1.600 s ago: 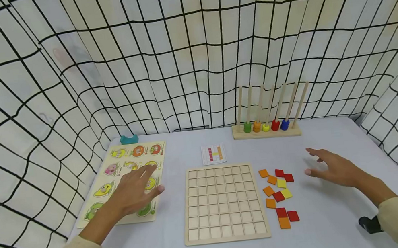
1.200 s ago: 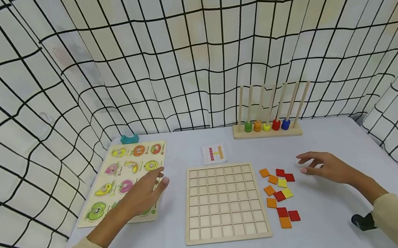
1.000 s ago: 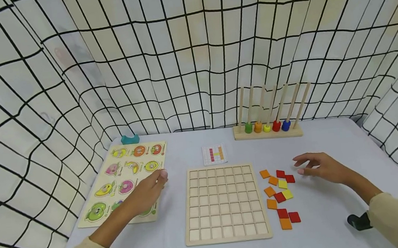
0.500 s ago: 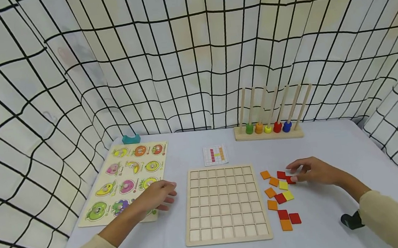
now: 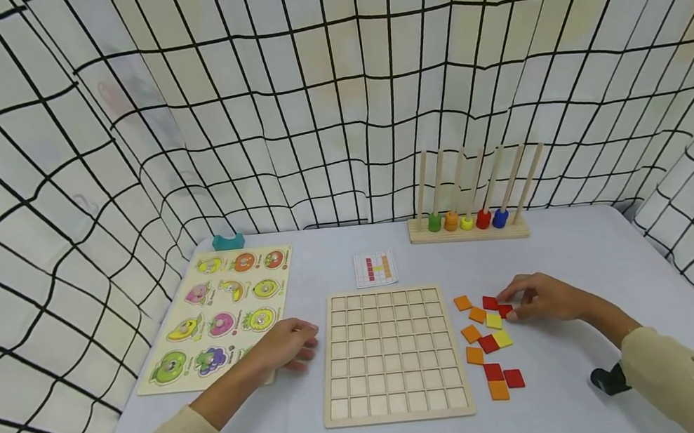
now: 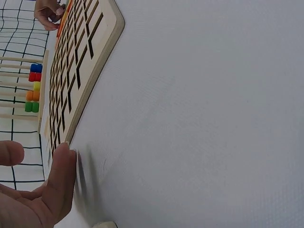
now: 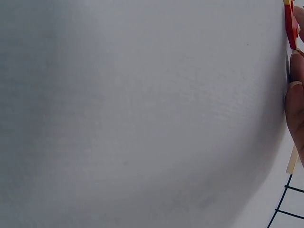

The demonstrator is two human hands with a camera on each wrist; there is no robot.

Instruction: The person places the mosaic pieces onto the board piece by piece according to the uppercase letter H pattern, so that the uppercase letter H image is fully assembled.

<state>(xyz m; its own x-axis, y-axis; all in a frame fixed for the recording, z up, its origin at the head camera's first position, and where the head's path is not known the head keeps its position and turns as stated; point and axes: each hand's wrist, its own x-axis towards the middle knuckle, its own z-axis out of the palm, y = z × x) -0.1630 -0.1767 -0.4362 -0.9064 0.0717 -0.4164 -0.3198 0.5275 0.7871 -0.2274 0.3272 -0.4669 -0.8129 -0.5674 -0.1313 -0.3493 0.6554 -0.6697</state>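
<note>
My right hand (image 5: pixel 542 297) is over the right side of the small square tiles, its fingertips and thumb around a red tile (image 5: pixel 505 310) that lies flat; the right wrist view shows the fingertips (image 7: pixel 296 71) close to the red tile (image 7: pixel 290 28). Whether they touch it I cannot tell. My left hand (image 5: pixel 285 343) hovers between the fruit puzzle board (image 5: pixel 177 386) and the wooden grid board (image 5: pixel 400 415), fingers loosely bent and holding nothing. In the left wrist view its fingertips are near the grid board's edge (image 6: pixel 95 76). Orange tiles (image 5: pixel 470 334) and yellow tiles (image 5: pixel 502 338) lie beside the grid.
A pattern card (image 5: pixel 374 270) lies behind the grid board. At the back right stands a wooden peg rack (image 5: pixel 469 232) with coloured beads. A teal piece (image 5: pixel 228 242) sits at the back left. Black netting (image 5: pixel 335 105) over white walls encloses the white table.
My right hand has moved left and down to the red tile. The left hand has moved right, off the fruit puzzle towards the grid board. The tiles have stayed in place.
</note>
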